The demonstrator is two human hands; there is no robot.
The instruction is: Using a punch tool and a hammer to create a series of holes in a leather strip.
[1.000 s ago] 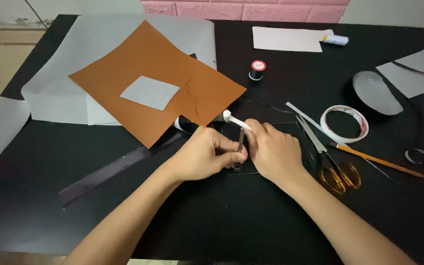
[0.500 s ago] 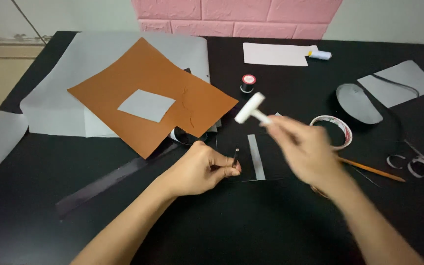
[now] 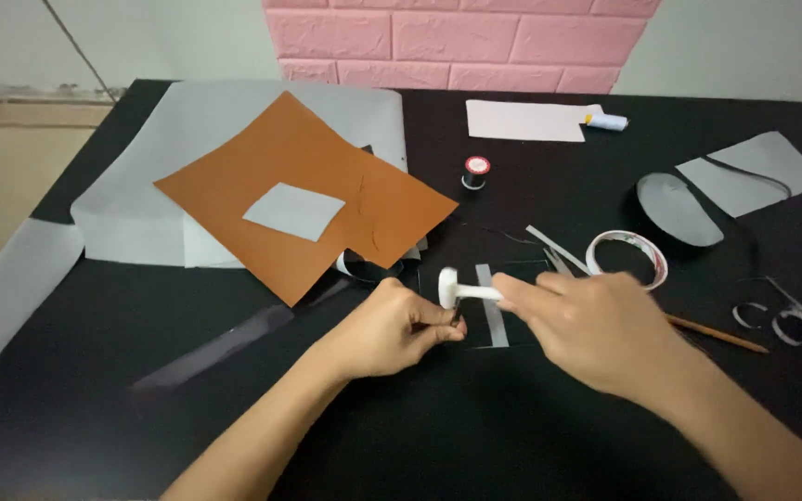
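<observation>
Fingertips of your left hand (image 3: 392,329) pinch a small dark piece at frame centre, as before. Your right hand (image 3: 596,329), raised half a second ago, has dropped back, gripping the white mallet-like tool (image 3: 464,291) with its head just above that piece. Beyond lie the grey strip (image 3: 491,315), tape roll (image 3: 626,255) and orange sheet (image 3: 303,190).

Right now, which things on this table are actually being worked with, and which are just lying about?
In use:
- white tool, gripped by the right hand
- small dark piece, pinched by the left hand
- grey strip beneath them

Lying about:
- brown sheet
- thread spool
- tape roll
- pencil
- glue stick
</observation>
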